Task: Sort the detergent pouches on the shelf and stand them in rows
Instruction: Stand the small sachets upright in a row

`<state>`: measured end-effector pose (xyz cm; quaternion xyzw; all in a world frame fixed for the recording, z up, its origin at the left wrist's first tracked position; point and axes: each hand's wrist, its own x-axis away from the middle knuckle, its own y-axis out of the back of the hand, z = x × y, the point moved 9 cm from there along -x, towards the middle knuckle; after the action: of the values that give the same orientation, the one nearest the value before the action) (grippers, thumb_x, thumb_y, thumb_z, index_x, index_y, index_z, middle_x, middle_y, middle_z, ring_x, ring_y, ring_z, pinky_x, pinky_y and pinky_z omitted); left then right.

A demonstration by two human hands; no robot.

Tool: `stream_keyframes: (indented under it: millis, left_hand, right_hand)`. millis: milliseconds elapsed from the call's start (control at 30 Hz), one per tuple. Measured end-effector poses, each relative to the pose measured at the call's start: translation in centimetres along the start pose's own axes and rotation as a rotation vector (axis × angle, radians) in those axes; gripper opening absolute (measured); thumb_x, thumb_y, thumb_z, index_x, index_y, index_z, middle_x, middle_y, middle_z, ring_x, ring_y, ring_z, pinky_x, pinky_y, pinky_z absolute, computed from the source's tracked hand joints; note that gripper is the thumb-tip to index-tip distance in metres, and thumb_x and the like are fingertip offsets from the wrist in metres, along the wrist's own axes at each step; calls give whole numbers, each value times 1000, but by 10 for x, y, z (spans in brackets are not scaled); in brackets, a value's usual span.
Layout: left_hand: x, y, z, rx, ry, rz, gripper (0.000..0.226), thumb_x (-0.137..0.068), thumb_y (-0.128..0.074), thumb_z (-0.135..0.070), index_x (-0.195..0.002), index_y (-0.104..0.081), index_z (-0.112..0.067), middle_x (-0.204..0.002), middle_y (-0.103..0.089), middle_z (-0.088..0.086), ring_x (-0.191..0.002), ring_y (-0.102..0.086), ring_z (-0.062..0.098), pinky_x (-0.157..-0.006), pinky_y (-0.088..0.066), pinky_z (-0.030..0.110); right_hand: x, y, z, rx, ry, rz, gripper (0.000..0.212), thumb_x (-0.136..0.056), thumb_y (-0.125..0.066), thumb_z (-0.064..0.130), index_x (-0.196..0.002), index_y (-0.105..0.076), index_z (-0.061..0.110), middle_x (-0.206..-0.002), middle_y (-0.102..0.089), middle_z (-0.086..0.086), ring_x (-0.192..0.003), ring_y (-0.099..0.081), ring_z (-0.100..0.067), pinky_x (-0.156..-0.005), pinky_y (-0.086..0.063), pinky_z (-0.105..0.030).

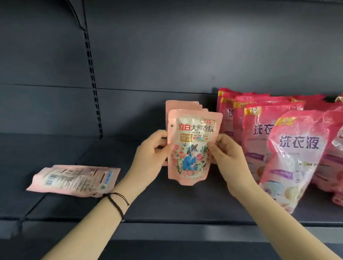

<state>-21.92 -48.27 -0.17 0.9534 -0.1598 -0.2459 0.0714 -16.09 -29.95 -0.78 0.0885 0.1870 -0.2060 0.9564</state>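
Left hand (pixel 152 151) and right hand (pixel 226 156) are each pinching a side edge of the front pale pink pouch (pixel 192 154), holding it upright before matching pouches (pixel 182 104), just left of the bright pink pouches (pixel 294 142). Standing step is looking underway on the shelf (pixel 171 212). Next move is likely calling for seating its base flat, then fetching the 1 flat-lying pouch (pixel 75 180) at left.

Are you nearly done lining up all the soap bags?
Nearly. Done: the bright pink pouches stand in rows on the right, leaning a bit, and a few pale pouches stand beside them. In hand: the left hand and right hand hold a flowery pouch upright in front of those. Left: a flat pouch lies face down on the shelf.
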Motion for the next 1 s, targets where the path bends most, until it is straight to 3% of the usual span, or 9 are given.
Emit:
stream_keyframes:
  millis: [133, 233, 300, 333, 400, 500, 667, 800, 1000]
  left_hand:
    - [0, -19, 15, -21, 44, -7, 15, -95, -56, -15, -105, -62, -24, -101, -70, -10, -95, -68, 7, -74, -61, 37]
    - [2, -27, 22, -35, 58, 13, 16, -96, -55, -17, -106, -61, -27, -104, -69, -12, -98, -67, 6, -75, -60, 33]
    - [2, -26, 20, -113, 25, 40, 14, -97, -52, -20, -107, -59, -28, -105, -67, -15, -96, -66, 4, -71, -60, 27]
    - [3, -25, 16, -198, -2, 53, 13, -97, -51, -24, -108, -57, -28, -104, -66, -19, -93, -66, 3, -68, -59, 23]
    - [5, -18, 8, -503, -78, 61, 18, -97, -47, -36, -113, -51, -29, -104, -61, -22, -87, -64, 1, -64, -53, 18]
    - [13, -7, -2, -925, -178, 49, 34, -93, -36, -55, -121, -41, -37, -106, -59, -20, -90, -61, 4, -64, -50, 25]
    - [33, 10, -7, -1208, -284, 115, 49, -88, -21, -66, -120, -47, -40, -97, -63, -16, -90, -61, 7, -59, -41, 25]
    - [44, 33, -13, -1338, -382, 117, 54, -88, -17, -65, -118, -51, -36, -82, -59, -12, -83, -60, 9, -58, -41, 26]
    - [59, 107, -1, -1426, -377, 139, 45, -87, -26, -64, -108, -52, -33, -88, -63, -9, -85, -58, 12, -63, -44, 30]
  right_hand:
    - [2, 13, -17, 14, -53, 14, 16, -99, -47, 7, -95, -61, 15, -96, -71, -3, -90, -66, -18, -83, -55, -40]
    - [3, 21, -20, 164, -34, 35, 12, -99, -48, 11, -98, -60, 12, -96, -70, -1, -92, -66, -20, -82, -56, -36]
    - [3, 26, -13, 421, 42, 73, 10, -97, -51, 16, -97, -61, 12, -89, -68, 2, -84, -65, -17, -75, -55, -25]
    - [6, 26, -7, 564, 92, 100, 11, -96, -53, 19, -97, -61, 13, -86, -67, 4, -80, -64, -14, -70, -53, -20]
    - [12, 24, 2, 776, 172, 138, 16, -95, -54, 26, -99, -60, 12, -83, -66, 4, -72, -63, -13, -66, -53, -26]
    - [24, 25, 12, 962, 205, 151, 22, -95, -51, 35, -99, -54, 14, -72, -63, 3, -63, -62, -16, -58, -53, -33]
    - [40, 23, 27, 1286, 232, 186, 32, -95, -45, 43, -83, -55, 15, -64, -57, 5, -63, -59, -20, -52, -41, -29]
    - [58, -22, 42, 1346, 319, 333, 30, -95, -41, 50, -95, -54, 22, -81, -61, 9, -66, -56, -16, -51, -40, -25]
    - [64, -136, 64, 1341, 572, 439, 37, -95, -40, 50, -114, -52, 20, -102, -63, 1, -88, -64, -25, -64, -50, -31]
